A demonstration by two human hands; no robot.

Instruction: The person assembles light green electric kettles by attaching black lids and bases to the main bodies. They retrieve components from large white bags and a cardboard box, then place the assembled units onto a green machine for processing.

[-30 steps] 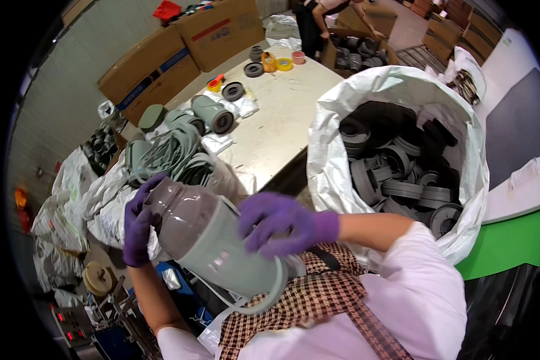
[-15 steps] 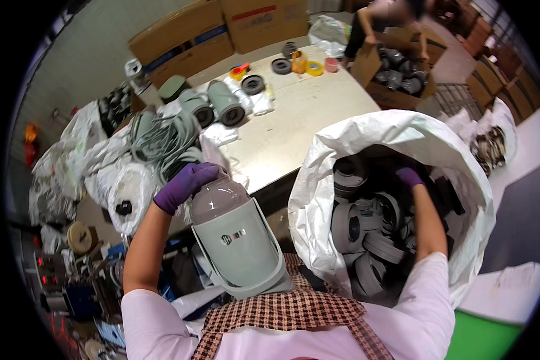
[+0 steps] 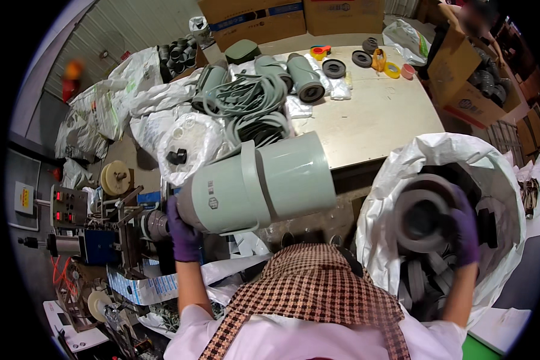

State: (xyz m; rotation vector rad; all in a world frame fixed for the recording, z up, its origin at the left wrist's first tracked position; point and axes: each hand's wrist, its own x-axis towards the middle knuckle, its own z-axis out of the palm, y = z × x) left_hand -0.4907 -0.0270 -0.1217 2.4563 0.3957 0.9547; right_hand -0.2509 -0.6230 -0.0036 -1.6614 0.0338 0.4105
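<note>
My left hand (image 3: 183, 234), in a purple glove, grips the narrow end of a large pale green jug body (image 3: 258, 183) with a loop handle, held on its side in front of my chest. My right hand (image 3: 465, 231), also gloved, holds a dark grey round lid (image 3: 423, 213) lifted over the big white sack (image 3: 390, 198) on my right. The sack holds several more dark grey lids (image 3: 426, 279).
A metal table (image 3: 372, 120) ahead carries more green jug bodies (image 3: 303, 75), a heap of green handle straps (image 3: 249, 99), tape rolls and plastic bags. Cardboard boxes (image 3: 252, 21) stand behind it. A machine with a control panel (image 3: 66, 207) sits at my left. Another person (image 3: 477, 18) works far right.
My right hand came up out of the sack holding a grey lid. My left hand turned the green jug body from upright onto its side and swung it left.
</note>
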